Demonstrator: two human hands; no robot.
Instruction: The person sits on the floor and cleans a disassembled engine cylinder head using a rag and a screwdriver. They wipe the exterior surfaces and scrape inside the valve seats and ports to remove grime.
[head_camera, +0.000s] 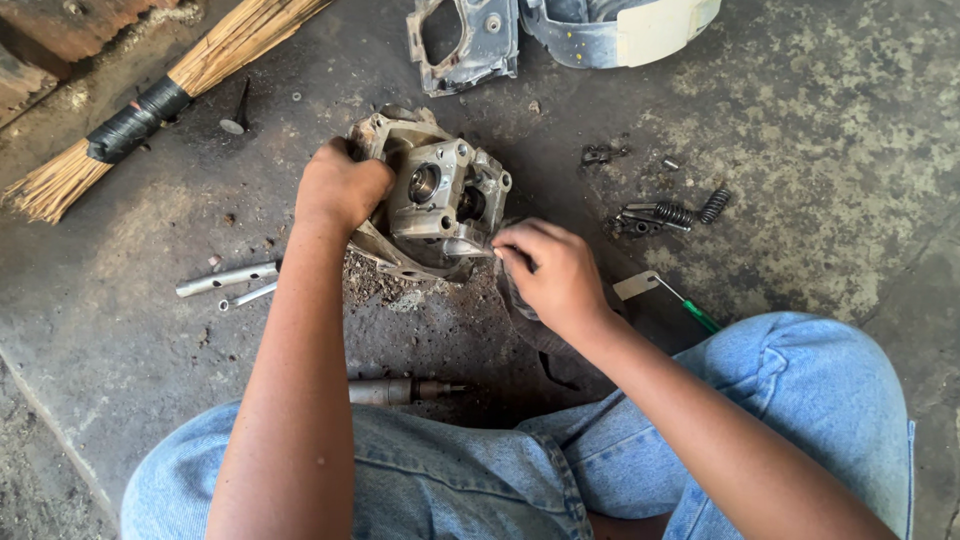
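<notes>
The metal engine part (435, 195) sits on the concrete floor (820, 130) at frame centre. The left hand (340, 185) grips its left edge, fingers curled; the right hand (550, 272) pinches its lower right corner. Springs (690, 210) lie right, a broom (160, 100) upper left.

The floor (150, 330) is dark, stained concrete, grimy and oil-marked, with paler mottled patches toward the right. Daylight falls across it evenly, without hard shadows. A straw broom (160, 100) bound with black tape lies at the upper left, beside reddish bricks (70, 25) in the corner. Along the lower left edge the concrete gives way to rough gravelly ground (35, 470).
</notes>
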